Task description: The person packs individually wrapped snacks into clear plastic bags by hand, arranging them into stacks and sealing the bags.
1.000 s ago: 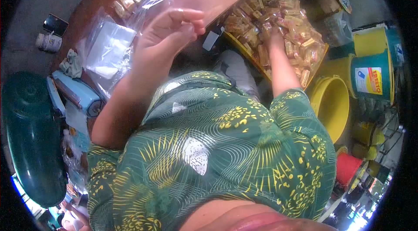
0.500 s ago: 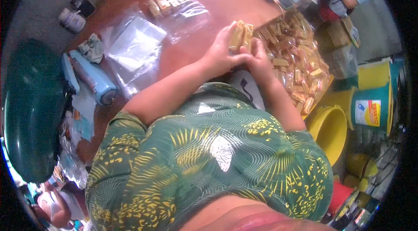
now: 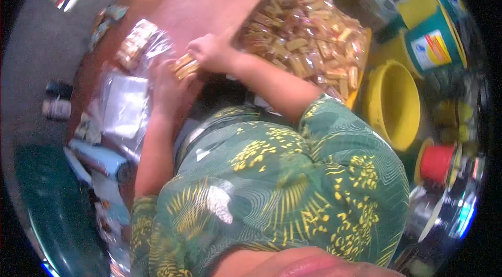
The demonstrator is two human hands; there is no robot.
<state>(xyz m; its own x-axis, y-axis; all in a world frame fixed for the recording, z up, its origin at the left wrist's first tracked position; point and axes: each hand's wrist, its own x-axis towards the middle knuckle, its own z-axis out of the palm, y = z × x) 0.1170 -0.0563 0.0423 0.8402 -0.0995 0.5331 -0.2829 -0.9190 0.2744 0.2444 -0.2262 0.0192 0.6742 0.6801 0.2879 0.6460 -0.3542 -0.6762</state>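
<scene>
Small golden wrapped bars [image 3: 184, 67] are side by side between my two hands, over the table edge. My left hand [image 3: 168, 88] is closed around them from the left and is blurred. My right hand [image 3: 210, 52] has its fingers bent and pressed at their right end. Left of my left hand lies a stack of clear plastic bags [image 3: 125, 104]. Just above that stack, a clear pack of light-coloured bars [image 3: 137, 42] rests on the table. A yellow-edged tray [image 3: 366, 60] heaped with wrapped bars [image 3: 308, 36] stands to the right.
A reddish-brown table [image 3: 193, 0] spans the upper middle. At left are a blue device [image 3: 99, 158], a jar [image 3: 56, 108] and a large dark green object [image 3: 57, 209]. At right stand a yellow bucket [image 3: 395, 104], a green-and-yellow container [image 3: 429, 42] and a red spool [image 3: 438, 163].
My right hand first came out of the tray, and bars appeared between both hands. Since then both hands have moved left with the bars, towards the bag stack. The view has also shifted.
</scene>
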